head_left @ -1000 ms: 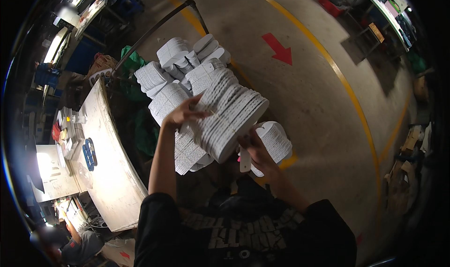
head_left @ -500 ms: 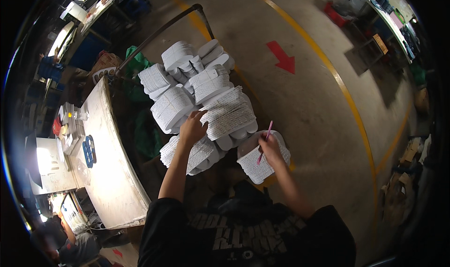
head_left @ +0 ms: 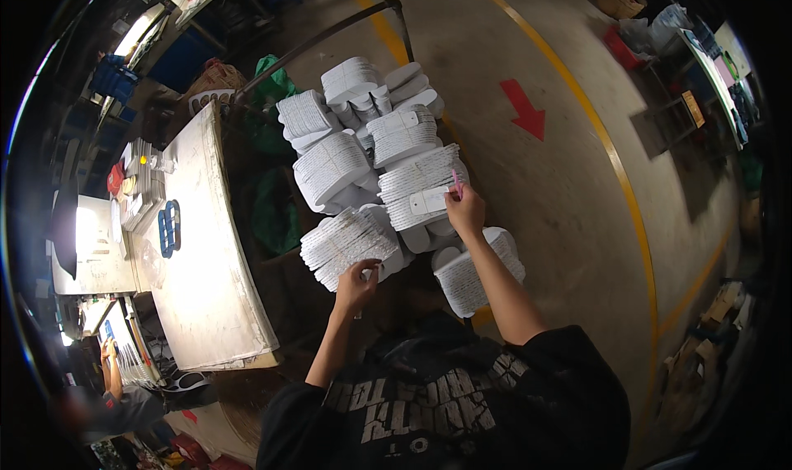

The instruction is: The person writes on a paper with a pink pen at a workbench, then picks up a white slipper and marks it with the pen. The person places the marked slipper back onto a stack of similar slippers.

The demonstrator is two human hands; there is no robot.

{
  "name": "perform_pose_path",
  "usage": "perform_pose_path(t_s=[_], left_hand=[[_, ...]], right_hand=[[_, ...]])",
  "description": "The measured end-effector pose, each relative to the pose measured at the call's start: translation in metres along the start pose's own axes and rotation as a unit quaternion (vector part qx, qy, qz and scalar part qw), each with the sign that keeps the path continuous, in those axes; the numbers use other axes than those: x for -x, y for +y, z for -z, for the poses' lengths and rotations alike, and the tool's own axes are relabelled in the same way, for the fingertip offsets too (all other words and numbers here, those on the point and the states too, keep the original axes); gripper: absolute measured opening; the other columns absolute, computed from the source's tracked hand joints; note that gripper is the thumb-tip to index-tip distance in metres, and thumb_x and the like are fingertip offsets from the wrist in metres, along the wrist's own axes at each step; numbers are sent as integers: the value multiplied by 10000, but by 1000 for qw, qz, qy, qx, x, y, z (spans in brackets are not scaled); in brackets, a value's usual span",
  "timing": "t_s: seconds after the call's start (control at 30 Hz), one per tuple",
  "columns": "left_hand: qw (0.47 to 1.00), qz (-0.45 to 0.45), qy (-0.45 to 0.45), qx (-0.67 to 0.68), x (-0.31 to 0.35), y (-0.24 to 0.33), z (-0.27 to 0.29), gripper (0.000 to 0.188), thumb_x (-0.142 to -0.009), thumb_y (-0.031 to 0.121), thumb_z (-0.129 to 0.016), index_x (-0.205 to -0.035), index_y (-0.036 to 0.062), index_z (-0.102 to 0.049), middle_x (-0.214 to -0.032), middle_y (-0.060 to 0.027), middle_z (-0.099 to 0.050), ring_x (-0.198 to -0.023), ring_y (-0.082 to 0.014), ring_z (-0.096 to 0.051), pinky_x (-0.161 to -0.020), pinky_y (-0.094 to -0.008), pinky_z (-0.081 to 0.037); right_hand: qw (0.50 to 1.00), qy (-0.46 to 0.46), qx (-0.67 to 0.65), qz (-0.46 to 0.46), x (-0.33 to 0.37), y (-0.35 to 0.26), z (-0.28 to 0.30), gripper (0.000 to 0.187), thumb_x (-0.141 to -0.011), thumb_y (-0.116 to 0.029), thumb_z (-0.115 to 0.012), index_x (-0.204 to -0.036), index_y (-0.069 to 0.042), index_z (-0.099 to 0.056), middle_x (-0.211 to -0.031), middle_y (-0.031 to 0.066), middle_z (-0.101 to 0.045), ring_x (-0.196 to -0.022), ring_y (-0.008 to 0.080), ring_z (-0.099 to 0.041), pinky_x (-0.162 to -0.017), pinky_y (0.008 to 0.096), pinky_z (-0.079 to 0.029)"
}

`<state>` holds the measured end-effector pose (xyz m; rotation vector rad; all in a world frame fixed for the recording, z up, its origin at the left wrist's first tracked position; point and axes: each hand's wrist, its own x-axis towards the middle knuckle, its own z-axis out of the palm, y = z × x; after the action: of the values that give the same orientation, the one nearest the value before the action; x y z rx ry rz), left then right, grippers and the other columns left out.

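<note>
Bundles of white, speckled shoe insoles are stacked in front of me on a cart. My right hand (head_left: 467,212) is closed around a slim pink pen (head_left: 456,179). It rests by a white tag (head_left: 430,199) lying on the middle-right bundle (head_left: 418,175). At the edge of the front-left bundle (head_left: 340,245), my left hand (head_left: 357,288) is closed with fingertips pinched together; what they hold is too small to make out. Another bundle (head_left: 481,278) lies at the near right, below my right forearm.
The cart's dark bar handle (head_left: 330,34) rises at the far end. A white-topped table (head_left: 206,305) on the left carries a blue plastic piece (head_left: 169,229) and stacked packs (head_left: 145,188). Another person's hand (head_left: 110,356) shows at lower left. A red arrow (head_left: 524,111) marks the floor.
My right hand went from the near-right bundle to the middle-right one, still with the pen. My left hand came back from the middle-right bundle to the front-left one. The view shifted slightly.
</note>
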<state>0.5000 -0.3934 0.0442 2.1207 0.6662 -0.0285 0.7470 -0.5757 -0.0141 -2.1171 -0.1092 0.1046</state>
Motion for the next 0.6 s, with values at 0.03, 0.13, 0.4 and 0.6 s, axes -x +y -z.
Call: perform_pose_path(t_s=[0.03,0.13,0.4,0.6], left_hand=[[1000,13,0,3,10,-8,1,269,-925,201,-655,-1152,100,-758,-1084,-140,-759,-951,-311,-727,-845,-384,-552],[999,51,11,-10,39,-34,2,260,-926,213,-656,-1144,115,-760,-1082,-142,-757,-942,-304,-732,-841,-382,-565],[985,162,-11,-52,122,-164,-4,361,-886,317,-658,-1178,119,-738,-1139,-154,-745,-1038,-310,-730,-893,-389,-572],[925,342,-23,161,218,-307,-36,410,-910,297,-655,-1224,43,-725,-1125,-158,-751,-1072,-267,-708,-904,-394,-554]], right_hand=[[1000,-10,16,-2,2,2,-4,126,-865,-135,-764,-945,-51,-713,-857,132,-758,-826,292,-749,-748,402,-567],[998,-30,42,24,5,9,-7,127,-865,-125,-747,-970,-60,-718,-866,148,-751,-845,314,-742,-758,415,-566],[982,119,91,113,25,26,-9,136,-886,-109,-667,-997,-53,-722,-871,168,-690,-847,349,-672,-763,455,-535],[998,-40,-31,36,113,64,-1,131,-921,-149,-637,-976,-59,-715,-863,158,-705,-829,376,-690,-749,459,-532]])
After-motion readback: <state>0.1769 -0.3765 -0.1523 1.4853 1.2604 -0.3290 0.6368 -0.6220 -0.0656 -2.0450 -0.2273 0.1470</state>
